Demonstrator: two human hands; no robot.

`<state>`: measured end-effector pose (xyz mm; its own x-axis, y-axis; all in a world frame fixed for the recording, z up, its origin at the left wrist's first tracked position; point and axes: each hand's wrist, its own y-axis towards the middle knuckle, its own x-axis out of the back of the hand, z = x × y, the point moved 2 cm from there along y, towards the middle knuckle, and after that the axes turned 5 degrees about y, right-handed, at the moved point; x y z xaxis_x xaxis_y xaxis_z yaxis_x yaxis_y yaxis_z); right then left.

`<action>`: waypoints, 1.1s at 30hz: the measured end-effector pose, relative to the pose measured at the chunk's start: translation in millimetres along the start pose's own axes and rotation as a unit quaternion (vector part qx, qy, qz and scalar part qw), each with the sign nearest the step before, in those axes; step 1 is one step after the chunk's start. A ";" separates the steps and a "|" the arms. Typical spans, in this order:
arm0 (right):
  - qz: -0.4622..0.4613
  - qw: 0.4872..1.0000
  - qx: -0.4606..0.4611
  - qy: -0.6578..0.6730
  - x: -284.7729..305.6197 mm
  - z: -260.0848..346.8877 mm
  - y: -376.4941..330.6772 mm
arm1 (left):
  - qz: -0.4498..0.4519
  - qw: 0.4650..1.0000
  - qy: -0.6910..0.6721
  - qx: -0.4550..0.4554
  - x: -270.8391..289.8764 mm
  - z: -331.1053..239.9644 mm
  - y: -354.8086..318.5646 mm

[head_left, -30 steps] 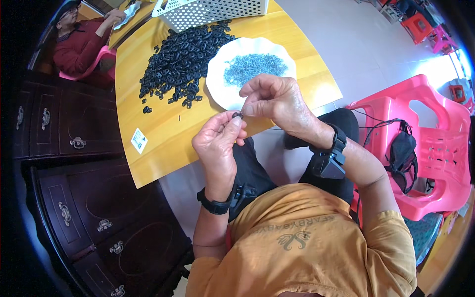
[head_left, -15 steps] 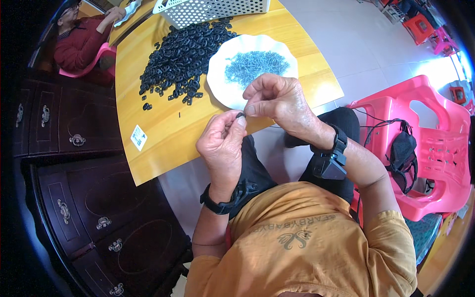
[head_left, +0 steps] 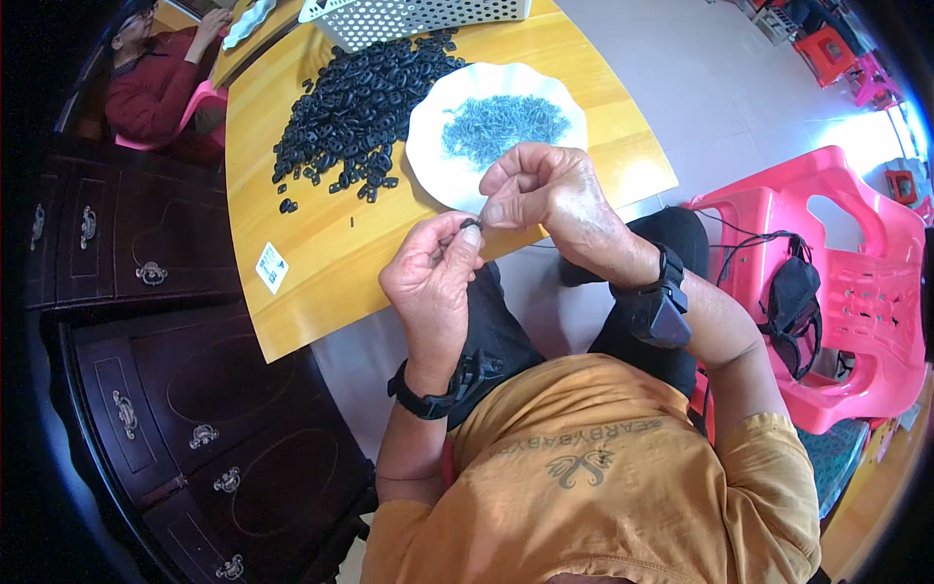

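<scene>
**A:** Starting at your far left: a person in a red top (head_left: 146, 83) sits at the far end of the long yellow wooden table (head_left: 321, 263), and dark carved wooden cabinets (head_left: 146, 389) run along that side.

**B:** On the table, a loose heap of small black rubber rings (head_left: 355, 102) lies below a white perforated plastic basket (head_left: 418, 18), and just right of the heap sits a white scalloped plate (head_left: 433, 161) with a pile of tiny blue-grey metal pieces (head_left: 501, 127).

**A:** Now your hands, above the table's near edge. Your left hand (head_left: 433, 282) is curled narrow, thumb and forefinger pinching one small black ring (head_left: 471, 225).

**B:** Your right hand (head_left: 550, 195) meets it fingertip to fingertip, closed tight; whether it grips anything is too small to tell.

**A:** Further right, a pink plastic chair (head_left: 856, 292) with a black strapped item on its seat.
</scene>
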<state>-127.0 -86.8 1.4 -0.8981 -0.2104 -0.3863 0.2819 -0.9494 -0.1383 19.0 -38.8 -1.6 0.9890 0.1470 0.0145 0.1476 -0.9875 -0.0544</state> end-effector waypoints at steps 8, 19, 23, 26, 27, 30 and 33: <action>0.012 0.999 0.022 -0.021 -0.5 0.0 -0.9 | -0.006 0.993 0.069 -0.100 0.1 7.0 -0.5; -0.004 0.994 0.069 -0.090 -6.0 -11.2 -1.4 | -0.073 0.969 0.159 -0.174 -4.8 16.7 -3.2; -0.013 0.978 0.101 -0.182 -9.9 -10.3 -4.2 | -0.052 0.986 0.100 -0.120 -0.3 18.9 -2.5; 0.001 0.970 0.131 -0.203 -16.6 -7.3 -4.5 | -0.056 0.996 0.019 -0.072 4.3 16.1 0.1; 0.002 0.970 0.132 -0.204 -17.0 -7.2 -3.9 | -0.061 0.997 -0.007 -0.053 5.0 16.0 1.0; 0.000 0.967 0.135 -0.217 -16.9 -8.1 -1.8 | -0.058 0.997 -0.004 -0.059 5.9 14.7 1.8; 0.008 0.966 0.143 -0.214 -16.8 -8.4 1.3 | -0.054 0.997 -0.032 -0.043 7.3 15.5 2.0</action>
<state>-108.7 -82.6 0.1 -0.9688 -0.2455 0.0356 0.2480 -0.9577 0.1459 26.7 -38.8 -17.1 0.9663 0.2530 -0.0474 0.2545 -0.9666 0.0299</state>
